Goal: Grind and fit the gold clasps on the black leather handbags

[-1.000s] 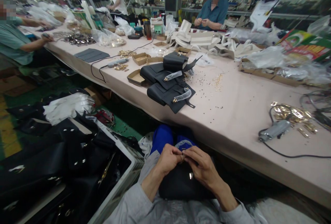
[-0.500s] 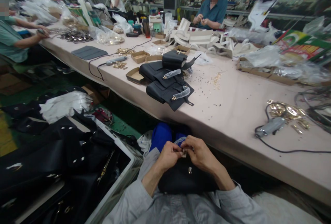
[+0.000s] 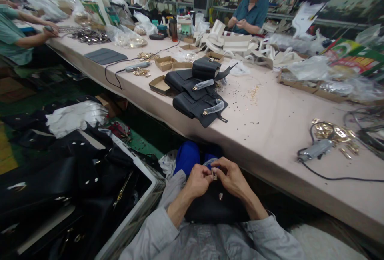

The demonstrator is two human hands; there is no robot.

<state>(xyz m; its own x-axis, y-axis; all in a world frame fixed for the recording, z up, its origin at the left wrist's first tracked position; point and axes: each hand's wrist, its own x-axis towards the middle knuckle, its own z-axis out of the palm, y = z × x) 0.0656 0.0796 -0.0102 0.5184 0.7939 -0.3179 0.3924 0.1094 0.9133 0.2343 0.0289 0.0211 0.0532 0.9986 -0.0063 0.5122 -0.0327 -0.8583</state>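
Observation:
A black bag [image 3: 210,208] lies on my lap under both wrists. Above its far edge my left hand [image 3: 198,181] pinches a small gold metal fitting [image 3: 214,175] between thumb and fingers. My right hand [image 3: 230,175] closes on the same fitting from the other side, thumb and forefinger against it. Whether the fitting is joined to the bag is hidden by my fingers. Lower on the bag's face sits a second small shiny clasp piece [image 3: 221,197], touched by neither hand.
Black bags with wrapped handles [image 3: 195,100] are stacked at the table's edge [image 3: 255,148]. An electric screwdriver [image 3: 316,150] lies by gold fittings [image 3: 333,132] on the right; another screwdriver [image 3: 136,67] lies further left. A grey crate [image 3: 144,172] of black bags stands at my left. Co-workers sit at the table.
My right fingers have shifted slightly around the gold fitting, and more of it shows. The whole view has turned a little; the bag stays on my lap.

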